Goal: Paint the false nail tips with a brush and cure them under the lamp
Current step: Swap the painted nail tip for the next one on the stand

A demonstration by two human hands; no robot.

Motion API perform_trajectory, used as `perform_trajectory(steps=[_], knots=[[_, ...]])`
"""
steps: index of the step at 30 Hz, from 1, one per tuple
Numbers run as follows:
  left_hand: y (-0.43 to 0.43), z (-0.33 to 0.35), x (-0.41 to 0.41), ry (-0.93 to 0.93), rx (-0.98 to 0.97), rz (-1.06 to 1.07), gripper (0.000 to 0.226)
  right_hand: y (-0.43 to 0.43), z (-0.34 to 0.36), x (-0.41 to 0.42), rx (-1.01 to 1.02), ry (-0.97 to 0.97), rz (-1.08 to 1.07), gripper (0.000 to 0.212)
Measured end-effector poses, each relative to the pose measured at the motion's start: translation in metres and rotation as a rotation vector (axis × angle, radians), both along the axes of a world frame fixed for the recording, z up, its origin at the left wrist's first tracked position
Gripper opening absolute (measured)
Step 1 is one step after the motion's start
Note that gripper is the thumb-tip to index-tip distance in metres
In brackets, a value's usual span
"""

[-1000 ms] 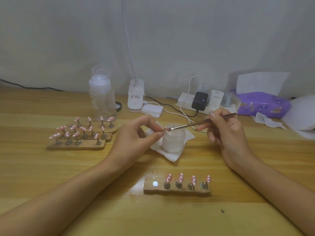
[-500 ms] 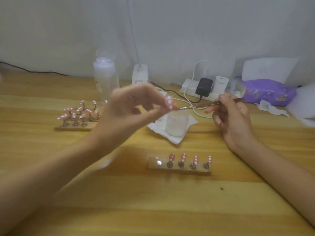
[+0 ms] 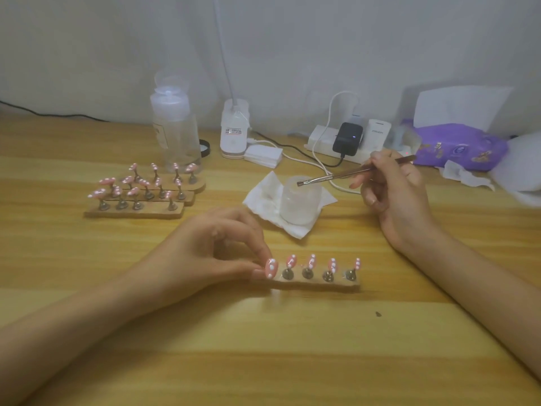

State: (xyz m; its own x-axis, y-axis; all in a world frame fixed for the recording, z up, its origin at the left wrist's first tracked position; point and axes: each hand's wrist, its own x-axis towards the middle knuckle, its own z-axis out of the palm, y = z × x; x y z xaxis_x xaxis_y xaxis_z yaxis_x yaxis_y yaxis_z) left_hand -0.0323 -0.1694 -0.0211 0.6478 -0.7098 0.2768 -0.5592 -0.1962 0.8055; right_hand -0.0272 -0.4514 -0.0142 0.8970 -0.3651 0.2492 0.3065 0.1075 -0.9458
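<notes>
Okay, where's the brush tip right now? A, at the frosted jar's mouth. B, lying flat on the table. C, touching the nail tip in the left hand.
A: the right hand holds the brush with bristles at the mouth of the frosted jar; the left hand pinches a nail tip at the holder.

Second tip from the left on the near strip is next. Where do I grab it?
Pinch its metal stand, not the pink tip: the dotted face points up and toward you. Come from above, pinching front and back, since neighbouring stands crowd both sides.
</notes>
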Motion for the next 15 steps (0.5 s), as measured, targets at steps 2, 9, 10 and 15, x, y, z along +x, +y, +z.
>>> perform_trajectory(steps=[2, 9, 10, 15], knots=[[0.0, -0.001, 0.0, -0.014, -0.002, 0.003, 0.01, 0.001, 0.001, -0.001, 0.014, 0.002, -0.006, 0.028], [0.005, 0.001, 0.007, 0.011, 0.056, -0.018, 0.019, 0.0, 0.003, 0.0, 0.114, 0.026, -0.095, 0.027], [0.007, 0.004, 0.009, 0.035, 0.055, -0.017, 0.023, 0.0, 0.003, 0.0, 0.12, 0.028, -0.102, 0.028], [0.014, 0.026, 0.021, 0.031, -0.11, 0.182, 0.044, 0.0, 0.003, 0.0, 0.122, 0.016, -0.094, 0.027]])
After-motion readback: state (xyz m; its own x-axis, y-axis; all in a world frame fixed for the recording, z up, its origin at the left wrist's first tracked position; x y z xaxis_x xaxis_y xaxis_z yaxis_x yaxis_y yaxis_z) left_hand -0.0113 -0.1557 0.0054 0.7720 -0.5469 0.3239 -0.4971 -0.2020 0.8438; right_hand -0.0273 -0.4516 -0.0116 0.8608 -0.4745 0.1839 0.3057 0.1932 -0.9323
